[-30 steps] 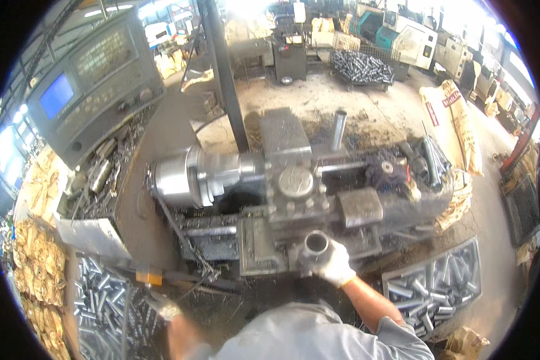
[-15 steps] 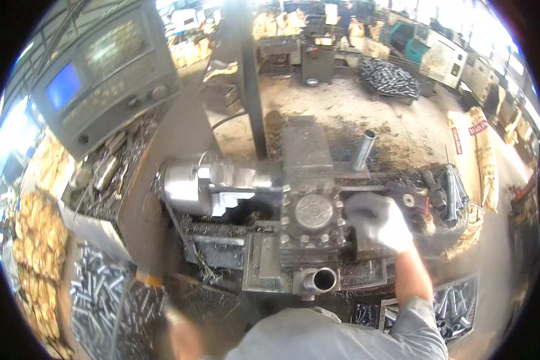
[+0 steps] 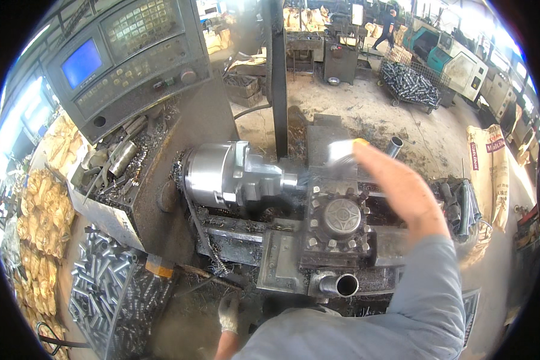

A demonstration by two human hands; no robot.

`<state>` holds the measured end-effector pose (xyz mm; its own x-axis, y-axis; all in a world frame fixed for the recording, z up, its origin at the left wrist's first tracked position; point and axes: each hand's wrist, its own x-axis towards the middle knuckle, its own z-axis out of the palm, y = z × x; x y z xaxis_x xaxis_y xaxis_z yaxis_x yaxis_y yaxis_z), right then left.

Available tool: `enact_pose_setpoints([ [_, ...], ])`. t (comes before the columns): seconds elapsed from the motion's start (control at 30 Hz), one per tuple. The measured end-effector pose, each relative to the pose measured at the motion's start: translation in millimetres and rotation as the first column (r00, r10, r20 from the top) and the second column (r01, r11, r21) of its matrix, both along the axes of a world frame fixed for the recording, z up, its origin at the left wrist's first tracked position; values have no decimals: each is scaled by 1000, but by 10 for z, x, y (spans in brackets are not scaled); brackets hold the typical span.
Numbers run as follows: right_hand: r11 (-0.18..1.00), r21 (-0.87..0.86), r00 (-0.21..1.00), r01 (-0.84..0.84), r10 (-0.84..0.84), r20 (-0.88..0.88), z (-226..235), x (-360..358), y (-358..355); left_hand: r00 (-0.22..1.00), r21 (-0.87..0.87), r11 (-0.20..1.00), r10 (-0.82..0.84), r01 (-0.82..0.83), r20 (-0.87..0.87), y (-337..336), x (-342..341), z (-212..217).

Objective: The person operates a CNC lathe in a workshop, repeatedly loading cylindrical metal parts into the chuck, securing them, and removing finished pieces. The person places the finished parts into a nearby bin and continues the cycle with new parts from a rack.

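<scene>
My right hand (image 3: 342, 152), in a white glove and smeared by motion, is over the far part of the lathe's tool post (image 3: 340, 219). Its fingers cannot be made out. Low in front of the machine is my gloved left hand (image 3: 228, 313), just below the end of a dark bar (image 3: 207, 275). Whether it touches the bar is unclear, and its fingers are too small to read. A shiny chuck (image 3: 213, 174) with stepped jaws faces the tool post from the left. A short bright metal piece (image 3: 289, 180) shows between jaws and tool post.
A control panel (image 3: 132, 72) with a blue screen stands at the left. Below it, a bin (image 3: 108, 294) holds many metal tubes. An open pipe end (image 3: 345, 284) juts from the tool post's near side. Farther back are a wire cart (image 3: 411, 84) of parts and a walking person (image 3: 387, 30).
My right hand has swung from right of the tool post to over its far part. My left hand has moved right, near the bar. The whole view has shifted.
</scene>
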<state>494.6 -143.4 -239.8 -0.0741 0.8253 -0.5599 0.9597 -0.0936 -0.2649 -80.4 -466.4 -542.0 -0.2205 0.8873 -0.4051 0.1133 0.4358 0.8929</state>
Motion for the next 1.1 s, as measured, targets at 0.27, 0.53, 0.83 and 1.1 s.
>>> enact_pose_setpoints([
  [0.27,830,530,965,171,-249,79,511,-60,0,625,652,522,260,550,-736,1900,642,2180],
  [0.53,916,-216,938,-338,309,-157,-45,-1127,175,493,598,306,358,740,-793,3281,1365,2893],
  [0.83,959,-55,960,-278,276,-41,-135,-1115,21,553,649,312,346,694,-758,3298,1263,2699],
  [1.1,870,399,730,-289,-70,680,1068,-1302,-1105,618,656,289,220,697,-755,3281,1153,2758],
])
